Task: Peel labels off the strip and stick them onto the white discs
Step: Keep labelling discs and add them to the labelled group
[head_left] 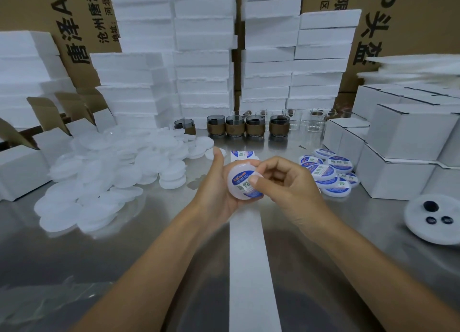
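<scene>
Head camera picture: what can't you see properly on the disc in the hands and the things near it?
All in the head view:
- Label on the held disc: partly covered by the right hand thumb; print too small to read.
- Disc's underside: hidden in the left hand.
- Strip: far end behind the hands, near end cut off by the bottom edge.
- Pile of plain discs: overlapping, cannot be counted.

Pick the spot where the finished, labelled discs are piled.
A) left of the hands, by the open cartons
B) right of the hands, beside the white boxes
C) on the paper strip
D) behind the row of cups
B: the labelled discs lie heaped just past the right hand, against the white boxes; the heap on the left holds only plain discs.
</scene>
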A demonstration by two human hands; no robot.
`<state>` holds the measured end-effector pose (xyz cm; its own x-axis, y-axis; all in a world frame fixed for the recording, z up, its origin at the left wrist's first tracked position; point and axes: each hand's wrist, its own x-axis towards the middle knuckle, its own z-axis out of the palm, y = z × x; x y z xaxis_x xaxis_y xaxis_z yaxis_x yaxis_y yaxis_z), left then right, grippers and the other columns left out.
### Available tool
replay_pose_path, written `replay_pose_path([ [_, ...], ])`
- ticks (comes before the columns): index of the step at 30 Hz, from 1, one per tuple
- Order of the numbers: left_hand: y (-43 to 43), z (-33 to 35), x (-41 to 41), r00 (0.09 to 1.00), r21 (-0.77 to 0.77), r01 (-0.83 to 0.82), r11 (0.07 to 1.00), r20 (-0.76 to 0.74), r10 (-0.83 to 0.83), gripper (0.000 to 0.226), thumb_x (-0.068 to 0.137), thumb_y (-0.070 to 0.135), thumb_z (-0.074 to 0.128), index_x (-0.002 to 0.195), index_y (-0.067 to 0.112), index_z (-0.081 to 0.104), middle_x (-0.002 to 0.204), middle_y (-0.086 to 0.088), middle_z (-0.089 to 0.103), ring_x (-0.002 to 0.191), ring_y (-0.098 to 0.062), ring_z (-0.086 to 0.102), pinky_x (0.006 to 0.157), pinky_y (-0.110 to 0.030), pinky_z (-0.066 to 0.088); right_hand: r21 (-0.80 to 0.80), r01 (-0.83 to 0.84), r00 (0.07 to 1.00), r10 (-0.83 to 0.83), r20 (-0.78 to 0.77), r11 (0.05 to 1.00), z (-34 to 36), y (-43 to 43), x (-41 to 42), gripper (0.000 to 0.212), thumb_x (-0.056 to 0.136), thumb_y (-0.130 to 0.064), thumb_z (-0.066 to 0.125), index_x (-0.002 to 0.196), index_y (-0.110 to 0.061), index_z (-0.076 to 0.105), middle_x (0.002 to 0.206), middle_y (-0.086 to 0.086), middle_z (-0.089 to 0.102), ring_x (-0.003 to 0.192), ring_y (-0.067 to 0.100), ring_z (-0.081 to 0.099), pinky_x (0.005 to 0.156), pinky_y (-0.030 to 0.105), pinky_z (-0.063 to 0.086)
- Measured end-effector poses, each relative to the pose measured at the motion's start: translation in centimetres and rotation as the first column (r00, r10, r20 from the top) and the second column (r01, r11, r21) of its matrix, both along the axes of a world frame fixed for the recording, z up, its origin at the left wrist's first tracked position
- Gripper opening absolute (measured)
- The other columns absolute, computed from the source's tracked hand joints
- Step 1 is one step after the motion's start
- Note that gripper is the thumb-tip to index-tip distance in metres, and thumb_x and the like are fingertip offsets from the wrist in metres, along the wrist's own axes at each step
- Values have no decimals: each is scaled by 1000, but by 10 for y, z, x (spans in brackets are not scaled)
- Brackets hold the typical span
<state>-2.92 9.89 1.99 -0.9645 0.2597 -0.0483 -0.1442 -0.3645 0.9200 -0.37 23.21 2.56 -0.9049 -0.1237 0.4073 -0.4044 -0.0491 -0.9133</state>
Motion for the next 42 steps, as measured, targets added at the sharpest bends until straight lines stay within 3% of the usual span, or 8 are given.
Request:
replay_pose_path([
  [2,0,-1,-1,1000,-4,19,1000,8,-19,86,92,62,6,122,-2,55,123,-26,59,116,-35,58,91,-39,50,34,27,1000,-27,2,999,-2,0,-2,16,76,-1,70,72,-14,63,77,2,67,72,28,57,71,31,46],
  [6,1,-2,-2,1000,5,24,1000,19,-24,83,92,62,9,115,1,60,119,-23,63,107,-30,63,85,-37,54,51,87,996,-88,21,995,-3,0,-4,19,72,-3,75,69,-18,65,62,-16,65,67,15,56,63,23,50],
  [14,4,0,-2,995,37,81,996,56,-83,82,91,64,11,140,5,39,132,-20,55,122,-33,53,100,-42,44,58,160,986,-162,31,985,-4,1,-6,18,70,-8,78,68,-22,66,80,15,69,66,16,61,63,29,55],
  [21,5,1,-1,994,41,78,996,69,-81,77,92,61,13,143,8,37,130,-19,58,119,-32,56,87,-39,50,43,155,986,-157,59,987,-5,2,-7,17,71,-8,77,69,-22,68,67,1,67,64,10,64,56,17,54],
  [26,6,0,0,995,32,79,996,62,-81,77,92,61,13,143,8,36,130,-19,57,119,-32,56,95,-41,46,57,156,985,-159,63,986,-4,1,-7,14,74,-8,75,73,-21,68,57,-6,62,62,8,64,55,14,51],
  [30,6,-1,-1,995,29,67,997,69,-68,78,92,62,12,143,9,36,131,-19,57,120,-33,55,101,-46,42,61,153,985,-157,70,986,-5,2,-7,13,76,-8,74,74,-19,68,54,-7,60,57,4,63,51,11,47],
  [40,8,-1,0,996,42,64,997,66,-66,74,93,61,13,140,11,41,109,-11,69,96,-23,67,78,-35,55,104,169,981,-177,75,980,-7,2,-10,10,77,-8,73,75,-16,66,52,-6,54,49,0,58,43,10,40],
  [42,8,-3,-1,996,22,58,998,70,-59,72,93,60,14,136,12,45,112,-12,67,103,-25,64,83,-36,53,127,177,980,-187,73,976,-8,2,-10,11,78,-9,72,75,-16,65,53,-4,54,49,1,57,41,10,39],
])
